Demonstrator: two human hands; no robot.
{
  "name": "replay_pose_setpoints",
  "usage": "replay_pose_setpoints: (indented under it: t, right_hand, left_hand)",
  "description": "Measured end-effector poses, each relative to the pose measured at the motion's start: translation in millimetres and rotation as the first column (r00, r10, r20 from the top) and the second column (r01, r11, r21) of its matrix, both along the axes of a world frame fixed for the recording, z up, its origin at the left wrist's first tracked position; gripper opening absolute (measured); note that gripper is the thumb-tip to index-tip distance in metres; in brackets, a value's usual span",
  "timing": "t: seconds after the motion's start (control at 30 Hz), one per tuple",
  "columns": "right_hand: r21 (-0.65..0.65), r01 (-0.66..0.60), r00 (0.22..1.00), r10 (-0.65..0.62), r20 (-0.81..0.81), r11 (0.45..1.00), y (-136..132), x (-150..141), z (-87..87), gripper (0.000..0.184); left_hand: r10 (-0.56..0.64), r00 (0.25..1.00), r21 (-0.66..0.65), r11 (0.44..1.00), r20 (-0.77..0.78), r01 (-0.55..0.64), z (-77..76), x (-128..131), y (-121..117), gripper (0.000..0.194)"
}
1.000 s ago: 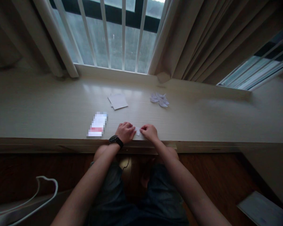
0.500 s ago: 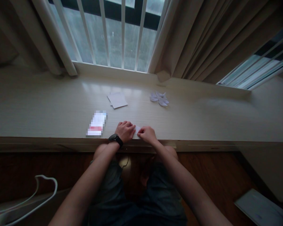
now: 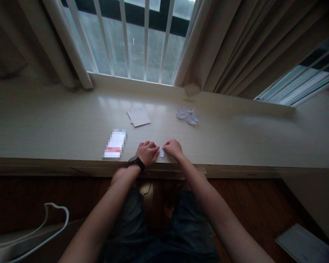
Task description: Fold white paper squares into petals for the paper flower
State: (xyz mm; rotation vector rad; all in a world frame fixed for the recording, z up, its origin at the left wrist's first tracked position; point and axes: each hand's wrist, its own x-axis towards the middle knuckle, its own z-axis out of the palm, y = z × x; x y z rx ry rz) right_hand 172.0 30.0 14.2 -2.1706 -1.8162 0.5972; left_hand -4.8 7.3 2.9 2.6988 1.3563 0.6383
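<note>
A small piece of white paper lies at the front of the pale ledge, between my two hands. My left hand, with a black watch on its wrist, is closed with its fingertips on the paper's left side. At the paper's upper right edge, my right hand pinches with curled fingers. Part of the paper is hidden under the fingers. Beyond my hands lie a stack of square white paper sheets and a cluster of folded paper pieces.
A blurred-out phone-shaped object lies left of my left hand. Curtains and a barred window stand behind the ledge. My legs are beneath its front edge. A white curved cable or tube is at lower left.
My right hand has shifted from the paper's lower right side up to its upper right edge, leaving more of the paper showing. My left hand stays on the paper. The view has shifted slightly.
</note>
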Motion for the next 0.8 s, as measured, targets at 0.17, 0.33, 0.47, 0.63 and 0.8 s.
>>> replay_pose_setpoints:
  t: [0.17,0.33,0.47,0.63,0.8]
  right_hand:
    - [-0.008,0.006,1.0,-0.006,-0.008,1.0,8,6,-3.5,0.023]
    - [-0.006,-0.005,0.992,0.004,-0.13,1.0,-1,12,-8.9,0.02]
    - [-0.012,-0.014,0.99,0.012,-0.137,1.0,-2,12,-7.6,0.019]
    - [-0.04,-0.068,0.996,0.065,-0.067,0.997,1,2,0.6,0.018]
    - [-0.098,-0.132,0.991,0.132,0.0,0.986,11,-13,7.4,0.022]
  left_hand:
    - [0.001,1.0,0.003,1.0,0.001,-0.001,-1.0,-1,0,0.026]
    - [-0.002,1.0,0.0,1.0,0.004,0.002,0.2,-1,-1,0.026]
    - [-0.006,1.0,-0.006,1.0,0.026,0.006,0.0,-2,0,0.025]
    - [0.03,0.998,-0.004,1.0,0.057,-0.03,-3.2,-3,2,0.025]
    - [0.193,0.978,-0.043,0.981,0.075,-0.19,-4.4,-4,2,0.051]
